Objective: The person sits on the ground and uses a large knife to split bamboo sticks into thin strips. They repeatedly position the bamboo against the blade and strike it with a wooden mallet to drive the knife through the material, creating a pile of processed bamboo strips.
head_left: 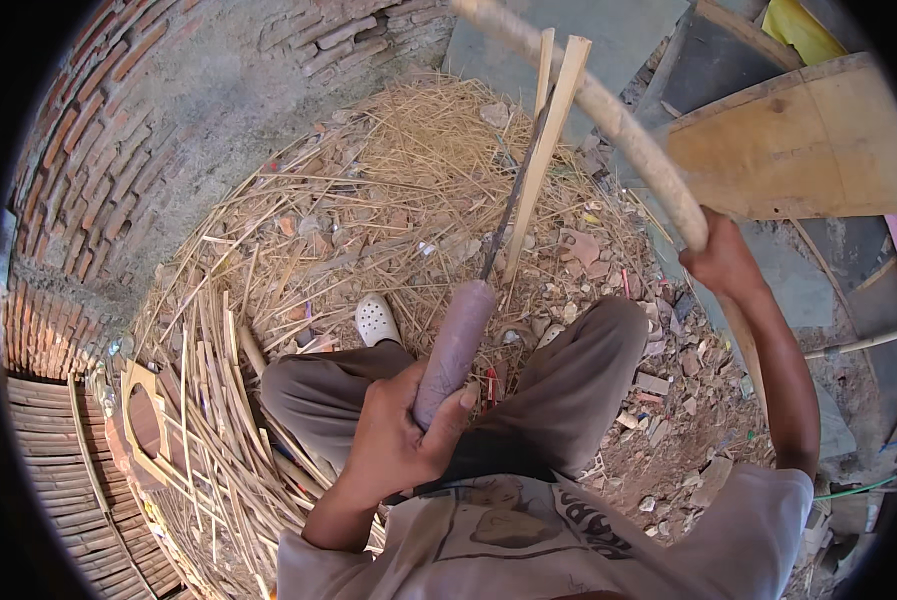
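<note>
My left hand (405,430) is wrapped round the thick purplish handle of a long-bladed knife (455,345). Its dark, narrow blade points up and away from me, wedged into a pale strip of split wood or bamboo (548,150). The strip stands upright, its top parted in two by the blade; whether its foot touches the ground I cannot tell. On the right, my right hand (720,255) grips one end of a thick, slightly bent wooden stick (633,140). The stick slants up to the far left, passing close to the strip's top.
Long thin split strips (213,400) lie heaped at my left. Straw and shavings (448,130) cover the ground ahead, with brick rubble (658,390) at right. A brick wall (138,150) curves round the left; wooden boards (798,140) lie at the far right.
</note>
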`<state>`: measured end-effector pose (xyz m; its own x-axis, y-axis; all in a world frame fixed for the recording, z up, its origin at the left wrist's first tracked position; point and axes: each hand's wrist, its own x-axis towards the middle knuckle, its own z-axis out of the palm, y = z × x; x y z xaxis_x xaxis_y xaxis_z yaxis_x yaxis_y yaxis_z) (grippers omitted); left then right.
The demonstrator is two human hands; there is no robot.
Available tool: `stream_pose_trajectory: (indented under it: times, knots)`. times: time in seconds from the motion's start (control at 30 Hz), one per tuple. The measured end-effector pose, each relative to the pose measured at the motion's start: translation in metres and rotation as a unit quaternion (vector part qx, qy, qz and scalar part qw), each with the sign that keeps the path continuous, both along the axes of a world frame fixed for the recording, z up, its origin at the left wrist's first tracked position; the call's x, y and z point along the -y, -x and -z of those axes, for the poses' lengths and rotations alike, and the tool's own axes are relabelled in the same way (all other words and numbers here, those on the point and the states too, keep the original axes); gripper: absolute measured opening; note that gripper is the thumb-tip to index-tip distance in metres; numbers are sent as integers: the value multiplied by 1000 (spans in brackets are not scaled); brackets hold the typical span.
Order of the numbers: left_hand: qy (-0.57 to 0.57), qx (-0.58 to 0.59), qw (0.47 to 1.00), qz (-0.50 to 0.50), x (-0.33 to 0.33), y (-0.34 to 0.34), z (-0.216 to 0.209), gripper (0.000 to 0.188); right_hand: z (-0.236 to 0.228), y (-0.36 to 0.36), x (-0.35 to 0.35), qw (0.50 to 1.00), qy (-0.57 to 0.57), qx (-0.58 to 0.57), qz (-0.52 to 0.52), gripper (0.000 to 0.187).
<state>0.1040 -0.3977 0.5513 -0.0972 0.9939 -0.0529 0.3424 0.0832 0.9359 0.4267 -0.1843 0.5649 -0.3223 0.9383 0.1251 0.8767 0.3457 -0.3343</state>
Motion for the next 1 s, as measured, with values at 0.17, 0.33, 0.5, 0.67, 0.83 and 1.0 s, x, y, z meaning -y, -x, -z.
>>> stream_pose_trajectory:
  times: [0.17,0.33,0.5,0.67,0.83,1.0]
  knots:
    - [27,-131,991,27,-1,7,23,26,11,-21,3,965,239,-81,76,47]
    - [23,-192,981,16,0,2,34,25,-74,-14,0,975,7,-163,149,34]
    - [38,-219,975,1,-1,3,48,28,-78,-18,-25,964,-76,-229,113,13]
    - [37,-217,975,1,-3,7,37,29,91,-3,-18,978,193,73,39,49]
    - [51,-268,962,11,8,24,56,32,60,-2,-30,977,206,53,27,48]
    - [60,-297,953,14,1,18,59,36,-49,14,-27,992,5,-107,70,48]
